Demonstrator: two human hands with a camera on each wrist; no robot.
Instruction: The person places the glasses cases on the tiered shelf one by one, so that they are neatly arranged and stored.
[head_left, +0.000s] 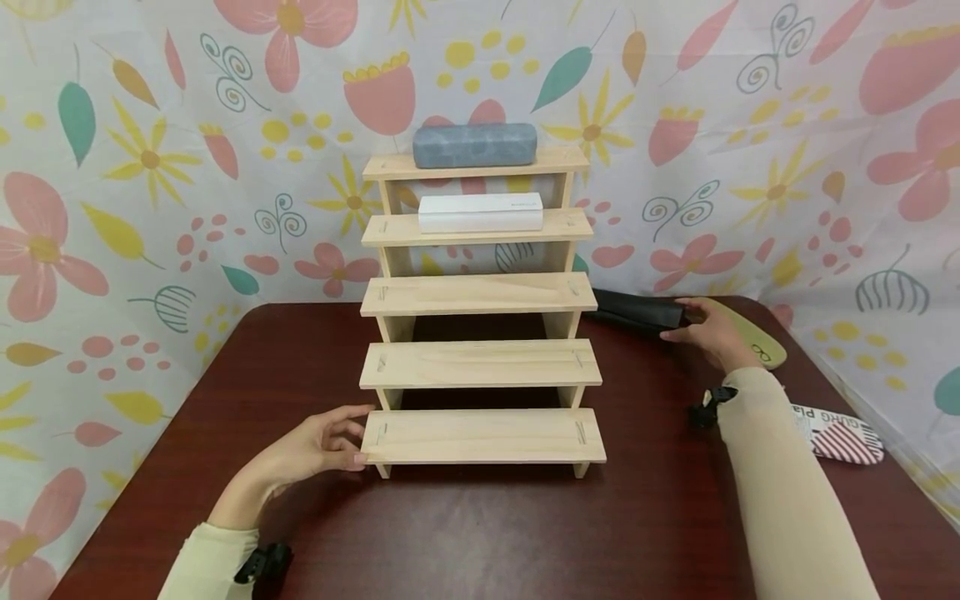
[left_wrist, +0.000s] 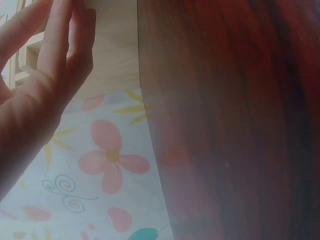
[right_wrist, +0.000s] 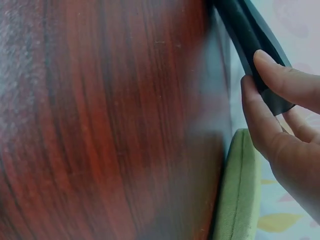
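Note:
A pale wooden step rack (head_left: 480,364) stands on the dark red table (head_left: 480,533). My left hand (head_left: 311,450) touches the left end of its lowest step, the thumb near the front corner. In the left wrist view, the fingers of the left hand (left_wrist: 55,65) lie loosely against the wood. At the back right, my right hand (head_left: 716,333) pinches the near end of a long black glasses case (head_left: 637,310). The right wrist view has thumb and fingers on opposite sides of the black case (right_wrist: 255,45). Beside that hand is a green case (head_left: 753,337) with a glasses drawing.
A blue-grey case (head_left: 475,146) sits on the top step, a white box (head_left: 481,213) on the one below. Near the table's right edge lies a white pouch with red stripes and lettering (head_left: 847,442), partly behind the right sleeve. Flower-patterned cloth (head_left: 150,250) hangs behind the table.

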